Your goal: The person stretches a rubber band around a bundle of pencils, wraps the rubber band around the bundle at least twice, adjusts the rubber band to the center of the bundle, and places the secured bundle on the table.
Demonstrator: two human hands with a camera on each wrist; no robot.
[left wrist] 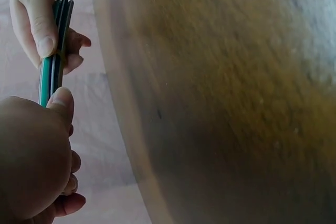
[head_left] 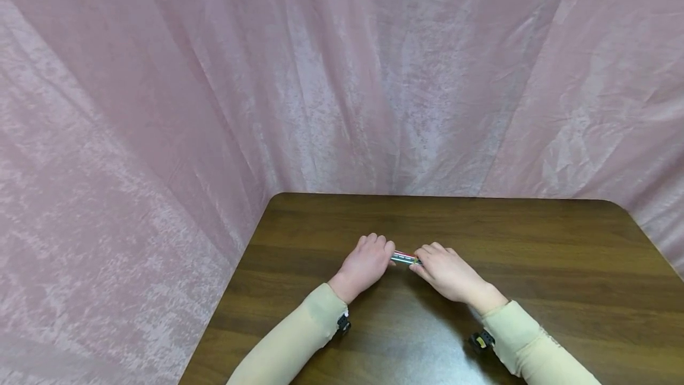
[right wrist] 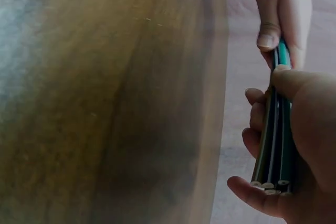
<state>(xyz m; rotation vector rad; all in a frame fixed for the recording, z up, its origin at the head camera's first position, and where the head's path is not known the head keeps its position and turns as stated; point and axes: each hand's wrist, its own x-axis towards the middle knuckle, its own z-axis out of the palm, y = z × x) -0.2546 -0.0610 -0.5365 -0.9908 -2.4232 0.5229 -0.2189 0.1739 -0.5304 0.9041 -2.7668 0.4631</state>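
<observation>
A bundle of pencils (head_left: pixel 404 258) spans the gap between two hands above the table. My left hand (head_left: pixel 366 266) grips one end, its thumb lying along the pencils in the left wrist view. Around the other end curl the thumb and fingers of my right hand (head_left: pixel 449 269). Green and dark barrels (left wrist: pixel 51 74) show between the hands, with a thin yellowish band (left wrist: pixel 61 55) near the right thumb. In the right wrist view, the flat ends of several pencils (right wrist: pixel 269 185) stick out past the right palm. The left hand hides the opposite ends.
The brown wood-grain table (head_left: pixel 534 254) has rounded far corners. Pink curtains (head_left: pixel 342 76) hang behind it and along the left side. Small dark cameras sit at the left cuff (head_left: pixel 344 324) and right cuff (head_left: pixel 482 340).
</observation>
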